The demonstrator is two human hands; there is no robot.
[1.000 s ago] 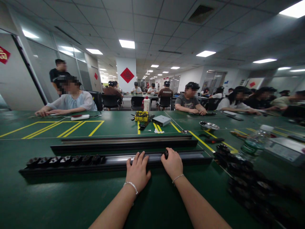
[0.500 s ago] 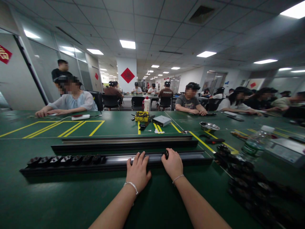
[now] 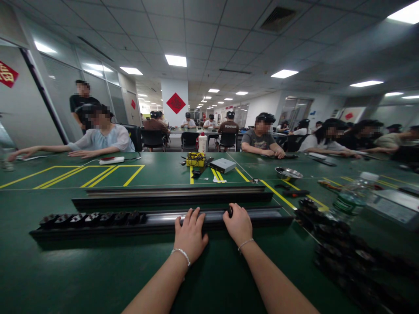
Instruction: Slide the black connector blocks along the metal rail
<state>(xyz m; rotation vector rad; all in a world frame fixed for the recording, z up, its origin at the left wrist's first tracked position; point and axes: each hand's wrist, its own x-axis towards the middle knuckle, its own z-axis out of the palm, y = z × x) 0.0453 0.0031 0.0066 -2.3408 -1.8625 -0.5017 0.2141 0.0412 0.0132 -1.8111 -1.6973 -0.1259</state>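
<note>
A long black rail [image 3: 108, 233] with a shiny inner channel lies across the green table in front of me. Several small black modules [image 3: 92, 218] sit in a row at its left end. My left hand [image 3: 190, 233] rests on the middle of the rail, fingers spread across the channel. To its right, my right hand [image 3: 239, 224] has its fingers curled round a small black part [image 3: 230, 211] at the rail, mostly hidden by the hand. A second black rail [image 3: 170, 201] lies parallel just beyond.
Many loose black modules [image 3: 347, 244] are heaped at the right, by a plastic bottle [image 3: 352, 198]. Further back are a metal bowl [image 3: 288, 173], a grey box [image 3: 222, 165] and a yellow item with black cables [image 3: 195, 159]. Co-workers sit across the table.
My hands and the rails stay essentially in place. Across the table at left, a seated person has stretched one arm out to the left.
</note>
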